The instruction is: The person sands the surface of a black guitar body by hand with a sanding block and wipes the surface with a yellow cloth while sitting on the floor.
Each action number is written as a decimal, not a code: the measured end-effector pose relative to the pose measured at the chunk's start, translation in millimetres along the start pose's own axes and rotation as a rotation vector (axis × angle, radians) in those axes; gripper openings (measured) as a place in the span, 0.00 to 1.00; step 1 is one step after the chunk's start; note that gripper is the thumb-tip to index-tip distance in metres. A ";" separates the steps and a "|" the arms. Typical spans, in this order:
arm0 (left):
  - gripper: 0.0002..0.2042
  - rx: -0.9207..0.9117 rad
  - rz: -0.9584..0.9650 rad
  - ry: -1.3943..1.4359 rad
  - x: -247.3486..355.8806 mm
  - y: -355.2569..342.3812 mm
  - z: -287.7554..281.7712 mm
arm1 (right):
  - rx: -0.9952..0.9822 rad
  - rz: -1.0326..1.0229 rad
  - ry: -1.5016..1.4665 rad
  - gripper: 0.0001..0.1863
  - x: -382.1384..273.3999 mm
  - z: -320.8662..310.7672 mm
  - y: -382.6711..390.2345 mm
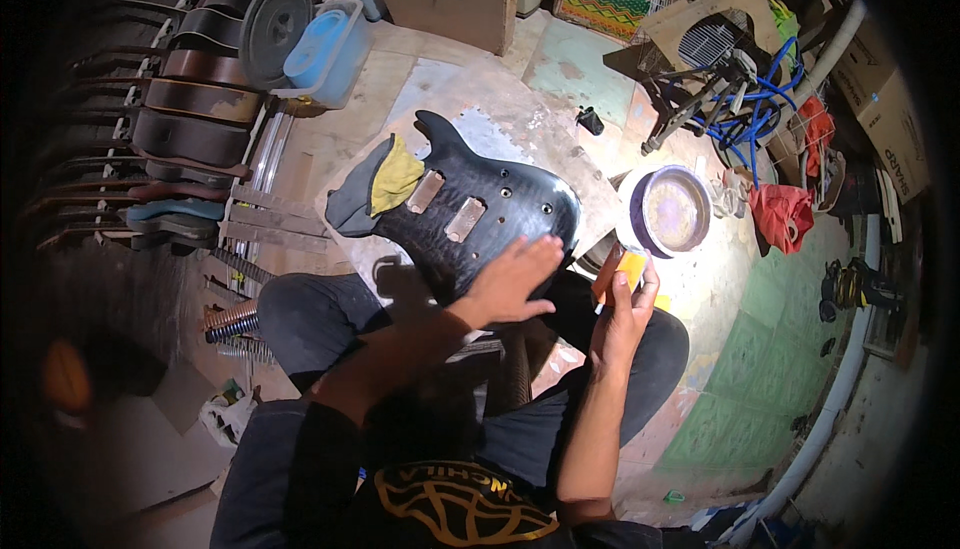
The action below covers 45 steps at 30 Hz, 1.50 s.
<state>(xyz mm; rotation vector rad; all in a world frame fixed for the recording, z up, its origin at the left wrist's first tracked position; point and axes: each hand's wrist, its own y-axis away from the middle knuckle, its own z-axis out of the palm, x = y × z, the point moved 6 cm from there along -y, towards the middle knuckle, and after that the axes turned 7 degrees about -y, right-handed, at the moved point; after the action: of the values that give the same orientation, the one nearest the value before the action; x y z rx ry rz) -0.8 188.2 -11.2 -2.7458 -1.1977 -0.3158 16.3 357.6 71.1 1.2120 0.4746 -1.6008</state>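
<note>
— Hazards, nearest first: what is noted?

— Orange-and-yellow block (632,267), held in the right hand (620,324), near side of the board's right corner. A slip would likely be caused by a loose pinch; the dark guitar body (517,211) could then be nicked at its right end. Under the left hand (512,284), the finish might be scratched if grit were trapped and pressure applied.

— Body's support?

— Pale board (590,174) seen beneath. Body is placed over its middle, near part toward the knees (300,319) and partly covered by the left hand. Could perhaps be rocked if leaned on at that edge.

— Pose of the hands?

— Left: forearm slanted from lower left, palm down over the body's near edge, fingers straight and slightly fanned, thumb held apart. Nothing is gripped; firm contact cannot be told. Right: forearm near upright, hand raised, block clamped between thumb and fingers, some fingertips hidden.

— Farther out?

— Grey-and-yellow cloth (396,177) lies at the body's left edge, by the board's left corner; might be dragged if the body were turned. Purple basin (648,224) stands beyond the board's right corner; could be knocked by a wide swing. Farther still: red cloth (782,221) at right, row of guitars (203,101) at left.
</note>
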 end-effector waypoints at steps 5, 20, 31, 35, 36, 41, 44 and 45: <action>0.45 0.119 -0.387 -0.055 -89.6 11.9 -20.7 | 0.012 0.006 0.019 0.31 1.5 -11.9 0.7; 0.45 0.012 -0.156 -0.038 -39.7 44.9 -14.5 | -0.074 0.027 0.101 0.34 10.0 11.7 6.9; 0.60 -0.068 -0.863 -0.202 -109.9 -67.7 -25.7 | 0.003 -0.009 0.137 0.35 9.6 5.3 -3.5; 0.55 -0.065 -0.600 -0.085 -50.0 -92.4 -15.3 | -0.043 0.017 0.113 0.35 11.6 16.2 -0.6; 0.53 -0.072 -0.479 -0.240 -41.3 -91.9 -8.7 | -0.062 0.018 0.093 0.36 11.9 17.7 -1.7; 0.44 -0.049 0.136 0.004 -32.9 -72.5 -3.7 | -0.030 0.001 0.107 0.36 10.7 7.9 -5.9; 0.44 0.072 -0.261 -0.021 -90.1 -58.3 -23.3 | -0.027 0.045 0.088 0.36 10.2 6.0 -0.9; 0.44 0.155 -0.397 -0.067 -107.3 -54.7 -26.4 | -0.026 0.056 0.060 0.36 8.2 10.7 0.1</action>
<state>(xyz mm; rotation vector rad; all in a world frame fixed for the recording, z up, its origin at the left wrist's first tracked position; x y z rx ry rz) -115.9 143.9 -9.6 -2.3924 -1.7067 -0.1605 11.7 345.2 68.4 1.2458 0.4938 -1.5106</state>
